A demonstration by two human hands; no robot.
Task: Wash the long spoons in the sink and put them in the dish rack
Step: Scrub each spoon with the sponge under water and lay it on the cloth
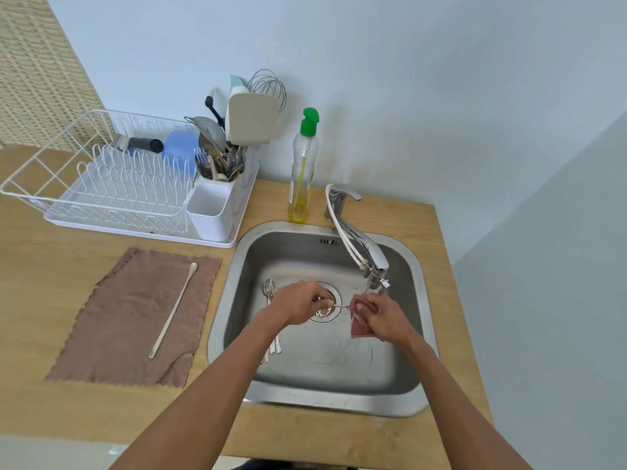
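Note:
Over the drain of the steel sink [237,266], my left hand [298,305] pinches the handle of a thin long spoon [341,305]. The spoon's other end goes into a pink scrub cloth [359,325] that my right hand [385,317] squeezes around it, just below the faucet spout. More long spoons [269,293] lie on the sink floor to the left, partly under my left wrist. One pale long spoon [174,308] rests diagonally on the brown cloth [118,327] left of the sink. The white dish rack [101,184] stands at the back left.
The rack's cutlery holder [212,212] has several utensils in its rear compartment. A dish soap bottle [303,171] with a green cap stands behind the sink. The chrome faucet [359,245] reaches over the basin's right side. The wooden counter ends just right of the sink.

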